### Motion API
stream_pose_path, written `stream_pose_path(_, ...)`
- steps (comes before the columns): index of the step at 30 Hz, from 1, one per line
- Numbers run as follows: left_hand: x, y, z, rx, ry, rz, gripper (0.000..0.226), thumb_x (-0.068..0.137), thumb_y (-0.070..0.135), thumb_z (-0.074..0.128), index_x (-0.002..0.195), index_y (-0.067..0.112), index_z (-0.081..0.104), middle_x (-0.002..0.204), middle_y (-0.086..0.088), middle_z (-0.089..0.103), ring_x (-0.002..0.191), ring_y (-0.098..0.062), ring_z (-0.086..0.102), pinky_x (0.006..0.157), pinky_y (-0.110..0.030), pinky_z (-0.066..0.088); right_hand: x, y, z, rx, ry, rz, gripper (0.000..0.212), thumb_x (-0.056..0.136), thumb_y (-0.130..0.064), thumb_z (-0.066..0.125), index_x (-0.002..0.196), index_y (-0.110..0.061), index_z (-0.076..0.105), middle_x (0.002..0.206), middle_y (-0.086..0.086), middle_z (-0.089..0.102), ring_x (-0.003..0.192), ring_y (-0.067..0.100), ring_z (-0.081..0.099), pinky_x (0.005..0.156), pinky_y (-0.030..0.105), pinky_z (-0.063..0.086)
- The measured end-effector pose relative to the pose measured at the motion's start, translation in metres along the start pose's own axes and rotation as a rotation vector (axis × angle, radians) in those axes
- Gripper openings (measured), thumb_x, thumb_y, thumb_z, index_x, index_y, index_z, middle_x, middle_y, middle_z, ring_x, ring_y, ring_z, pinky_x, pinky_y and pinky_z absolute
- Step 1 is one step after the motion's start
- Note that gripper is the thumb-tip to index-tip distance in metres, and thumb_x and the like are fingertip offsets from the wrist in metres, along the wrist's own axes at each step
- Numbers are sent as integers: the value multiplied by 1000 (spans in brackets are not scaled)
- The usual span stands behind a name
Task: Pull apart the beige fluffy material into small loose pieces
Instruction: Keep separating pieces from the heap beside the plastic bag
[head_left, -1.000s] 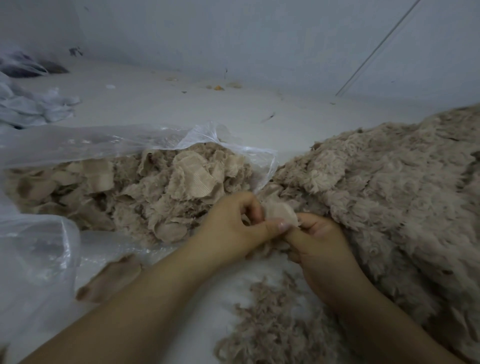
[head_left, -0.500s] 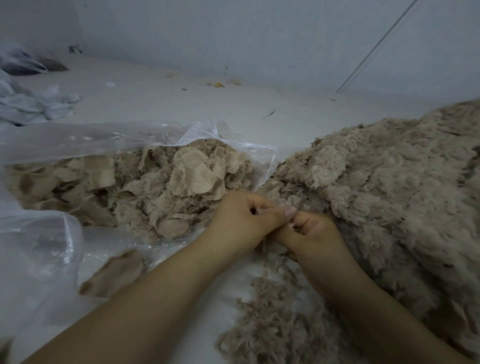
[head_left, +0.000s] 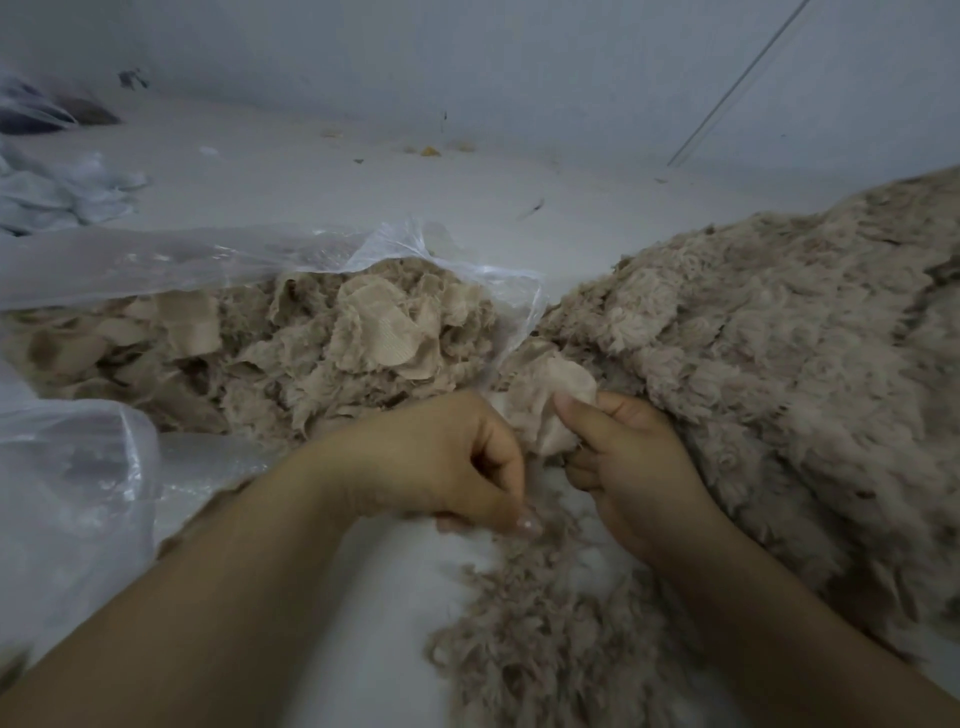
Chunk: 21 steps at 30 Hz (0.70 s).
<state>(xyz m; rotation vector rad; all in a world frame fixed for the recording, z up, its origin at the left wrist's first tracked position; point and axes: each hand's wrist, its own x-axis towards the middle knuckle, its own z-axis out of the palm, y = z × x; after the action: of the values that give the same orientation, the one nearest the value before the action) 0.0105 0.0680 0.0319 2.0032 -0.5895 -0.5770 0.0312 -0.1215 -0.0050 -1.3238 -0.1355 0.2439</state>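
Right hand: the right hand (head_left: 631, 470), centre right of the frame, pinches a piece of beige backing fabric (head_left: 550, 402) between thumb and curled fingers.
Left hand: the left hand (head_left: 441, 462), centre of the frame, has its fingers curled with the thumb tip pointing down; it appears to pinch a few loose fibres, though blur makes that uncertain.
Beige fluffy material: the big pile of beige fluffy material (head_left: 769, 374) fills the right side of the frame, touching the right hand.
Loose pieces: a heap of loose fluff (head_left: 545, 639) lies in the lower centre, just below both hands.
Bag: a clear plastic bag (head_left: 171, 260) lies open across the left and middle of the frame, holding stripped fabric scraps (head_left: 322, 353).
Surface: a pale floor (head_left: 322, 176) runs to a wall at the top.
Far corner: crumpled pale plastic (head_left: 57, 192) sits in the upper left.
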Motion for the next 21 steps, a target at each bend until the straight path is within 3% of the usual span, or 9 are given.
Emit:
stream_pose_path(1,1,1,1,7,31,-14,28,71,33,85,67,10,69,47,-3,53,41,-15,41,43,-20,32,0,0,0,-1,-5,2,38,97,-16,56,60,-18,65,50,-3,50,37,4,34,37,16,29)
stream_pose_path(5,19,1,14,-209,616,20,36,70,27,85,75,0,61,54,-3,54,39,-11,46,38,-19,37,-1,-1,3,2,-10,-7,38,96,-18,57,61,-17,72,56,4,61,36,1,43,36,13,32)
stream_pose_path(8,26,2,25,-227,664,67,21,83,19,76,82,2,64,53,-11,61,37,-19,54,35,-21,38,-1,-1,3,-40,-14,-30,32,95,-25,59,66,-17,73,57,6,55,36,3,36,37,15,30)
stream_pose_path(11,29,-2,28,-295,733,93,16,91,10,67,77,2,67,49,-18,60,34,-20,53,36,-22,40,0,0,1,-6,-38,-25,32,98,-23,55,71,-16,72,49,-4,45,37,3,31,36,15,28)
stream_pose_path(15,30,-3,20,-394,929,110,24,91,4,65,69,14,64,44,-6,54,30,-16,46,35,-19,34,3,0,-1,46,-13,18,37,101,-24,49,70,-14,66,47,-8,29,39,5,20,36,17,21)
stream_pose_path(18,23,1,0,-289,1131,108,21,87,4,64,72,18,61,46,-1,56,31,-15,46,36,-19,34,5,-5,-2,169,37,94,37,103,-25,44,78,-8,65,47,-8,29,37,3,22,34,15,22)
stream_pose_path(21,13,5,-31,117,1323,26,18,87,15,65,74,23,55,53,5,56,41,-6,50,42,-15,36,7,-7,2,168,94,151,37,104,-25,45,79,-9,68,48,-8,31,37,2,24,34,15,23)
